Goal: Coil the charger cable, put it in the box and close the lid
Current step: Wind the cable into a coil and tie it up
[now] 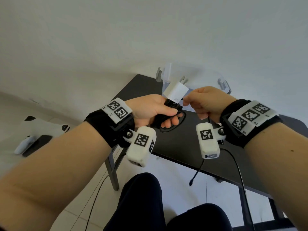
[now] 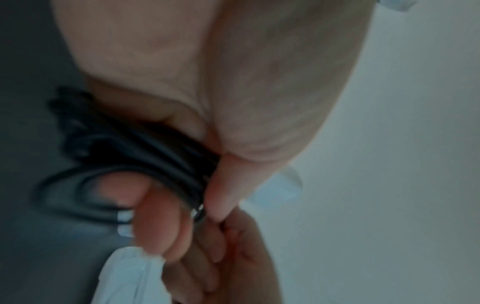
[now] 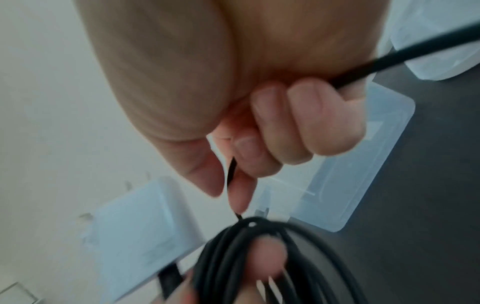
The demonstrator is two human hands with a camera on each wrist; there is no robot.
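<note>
Above a black table (image 1: 175, 144) by a white wall (image 1: 150, 30), both hands, left (image 1: 150, 109) and right (image 1: 206, 102), grasp the charger cable (image 1: 173, 112).

hands: 2 | cable (image 1: 173, 114): 1 | charger plug (image 1: 175, 91): 1 | box (image 1: 196, 75): 1 | table (image 1: 183, 140): 1

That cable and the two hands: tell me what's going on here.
A person is coiling a black charger cable. The left hand grips the bundle of loops, with the white plug block sticking up from it. The right hand pinches the loose strand and feeds it toward the coil. The clear box stands on the dark table behind, holding no cable yet.
</note>
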